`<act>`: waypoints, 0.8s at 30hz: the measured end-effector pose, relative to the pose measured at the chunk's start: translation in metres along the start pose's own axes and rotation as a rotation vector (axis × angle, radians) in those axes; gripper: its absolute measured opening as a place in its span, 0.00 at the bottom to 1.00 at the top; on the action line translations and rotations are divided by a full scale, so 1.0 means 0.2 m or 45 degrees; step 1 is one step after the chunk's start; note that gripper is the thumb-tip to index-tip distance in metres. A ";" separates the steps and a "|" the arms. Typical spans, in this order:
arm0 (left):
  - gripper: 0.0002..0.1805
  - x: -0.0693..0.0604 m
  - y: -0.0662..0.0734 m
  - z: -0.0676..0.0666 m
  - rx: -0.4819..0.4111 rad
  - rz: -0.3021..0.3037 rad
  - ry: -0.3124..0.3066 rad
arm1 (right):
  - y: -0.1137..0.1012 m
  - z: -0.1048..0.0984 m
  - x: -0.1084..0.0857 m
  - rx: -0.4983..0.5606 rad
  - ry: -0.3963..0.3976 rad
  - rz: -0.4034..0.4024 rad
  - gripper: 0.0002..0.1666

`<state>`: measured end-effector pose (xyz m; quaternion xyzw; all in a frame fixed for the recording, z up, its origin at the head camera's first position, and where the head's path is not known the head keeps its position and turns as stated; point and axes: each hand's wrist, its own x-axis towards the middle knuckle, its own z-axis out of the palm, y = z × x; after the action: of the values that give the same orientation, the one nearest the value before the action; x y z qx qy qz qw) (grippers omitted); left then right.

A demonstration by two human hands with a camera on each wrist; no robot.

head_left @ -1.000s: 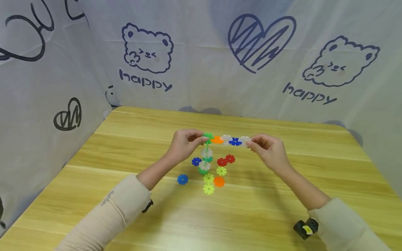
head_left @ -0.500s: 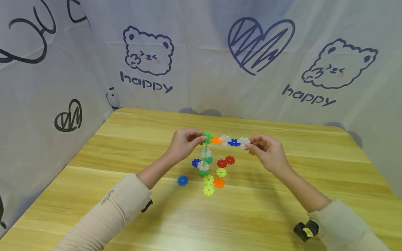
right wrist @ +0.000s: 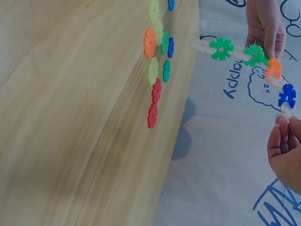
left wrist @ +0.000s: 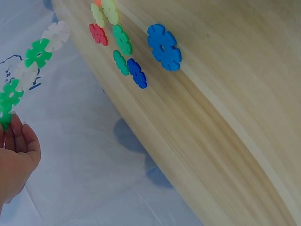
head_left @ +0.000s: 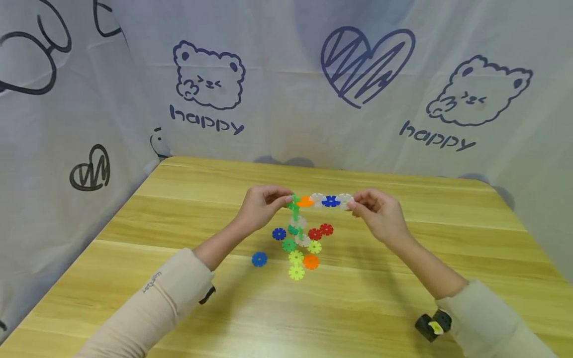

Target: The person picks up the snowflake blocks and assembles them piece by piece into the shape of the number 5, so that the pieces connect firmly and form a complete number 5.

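Note:
Both hands hold up a chain of interlocking snowflake discs above the table. My left hand [head_left: 261, 211] pinches a green snowflake disc [left wrist: 11, 94] at the chain's bend. From there the chain runs right through an orange disc [head_left: 306, 201], a clear white one and a dark blue disc [head_left: 331, 201]. At the right end, my right hand [head_left: 380, 216] pinches a clear white disc [head_left: 344, 201] between thumb and fingers. Below the left hand hangs the rest of the chain, alternating green and white, with a white disc [left wrist: 56, 35] at its free end.
Loose discs lie on the wooden table [head_left: 380, 308] beneath the chain: a blue disc [head_left: 259, 259], a dark blue disc [head_left: 279, 233], two red discs [head_left: 315, 233], an orange disc [head_left: 311, 262], several yellow discs [head_left: 296, 272] and green discs [head_left: 288, 245]. A printed cloth [head_left: 286, 99] hangs behind.
The hanging green and white part of the chain has swung to the right and turned. Both hands keep their grip and stay nearly in place.

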<state>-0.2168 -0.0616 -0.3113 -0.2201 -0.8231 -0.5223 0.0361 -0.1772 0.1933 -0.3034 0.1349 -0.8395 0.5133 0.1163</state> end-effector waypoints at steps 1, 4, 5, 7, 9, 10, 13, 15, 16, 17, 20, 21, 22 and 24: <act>0.10 0.00 0.00 0.00 0.007 0.004 -0.002 | 0.00 0.00 0.00 -0.020 -0.006 0.011 0.06; 0.10 0.00 -0.01 0.00 0.021 0.000 -0.015 | -0.02 0.00 0.01 -0.075 -0.026 0.013 0.06; 0.11 0.00 -0.01 0.00 0.026 -0.004 -0.018 | -0.03 -0.01 0.02 -0.091 -0.036 0.006 0.06; 0.11 0.00 0.00 -0.01 0.052 -0.003 -0.020 | -0.04 -0.01 0.03 -0.119 -0.063 -0.013 0.07; 0.11 0.01 0.01 -0.01 0.087 0.016 -0.013 | -0.05 -0.02 0.04 -0.142 -0.091 -0.040 0.07; 0.11 0.02 0.02 -0.01 0.103 0.034 -0.006 | -0.05 -0.02 0.04 -0.153 -0.107 -0.049 0.07; 0.11 0.04 0.07 0.00 0.136 0.096 0.006 | -0.07 -0.02 0.06 -0.181 -0.149 -0.063 0.07; 0.10 0.06 0.10 0.01 0.151 0.138 -0.009 | -0.08 -0.02 0.07 -0.195 -0.174 -0.062 0.06; 0.10 0.07 0.12 0.02 0.152 0.150 -0.024 | -0.09 -0.01 0.07 -0.203 -0.186 -0.059 0.06; 0.09 0.08 0.14 0.03 0.152 0.164 -0.043 | -0.09 -0.01 0.08 -0.207 -0.194 -0.059 0.06; 0.09 0.10 0.19 0.06 0.153 0.200 -0.107 | -0.11 0.00 0.09 -0.213 -0.219 -0.066 0.05; 0.09 0.10 0.19 0.07 0.150 0.202 -0.121 | -0.11 0.00 0.09 -0.214 -0.227 -0.067 0.04; 0.09 0.10 0.20 0.08 0.146 0.205 -0.132 | -0.11 0.01 0.09 -0.218 -0.234 -0.070 0.04; 0.09 0.11 0.22 0.09 0.144 0.203 -0.147 | -0.12 0.02 0.10 -0.224 -0.243 -0.082 0.04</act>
<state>-0.2158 -0.0229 -0.2770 -0.3121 -0.8318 -0.4570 0.0425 -0.1873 0.1776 -0.2774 0.1993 -0.8839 0.4183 0.0636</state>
